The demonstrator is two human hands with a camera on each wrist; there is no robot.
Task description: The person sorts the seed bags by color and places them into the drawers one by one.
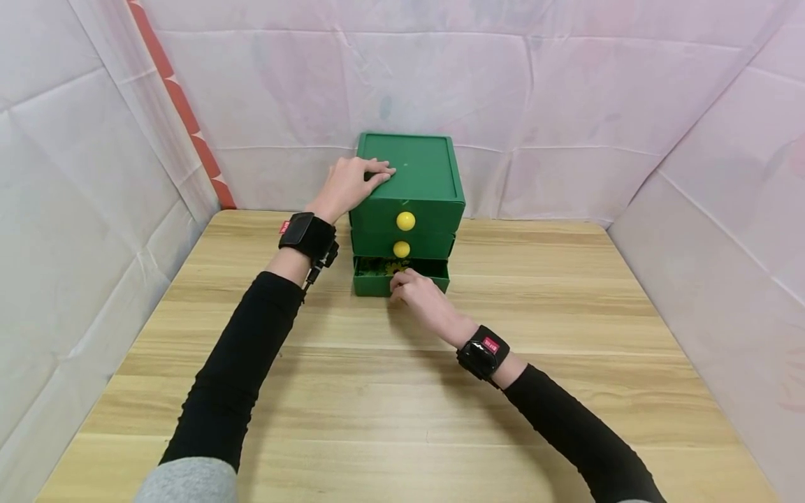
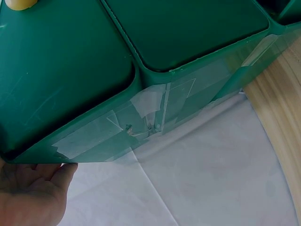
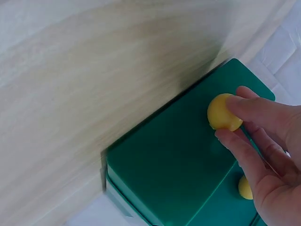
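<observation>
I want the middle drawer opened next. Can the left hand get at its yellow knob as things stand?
Probably yes: the left hand rests on the green drawer unit, and the middle knob faces front, uncovered; the right hand works lower.

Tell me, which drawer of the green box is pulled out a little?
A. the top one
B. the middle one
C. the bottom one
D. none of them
C: the bottom drawer juts out from the green box, and the right hand pinches its yellow knob, while the left hand rests on the box's top.

Left hand [image 1: 349, 183] lies flat, right hand [image 1: 420, 296] pinches, fingers curled
</observation>
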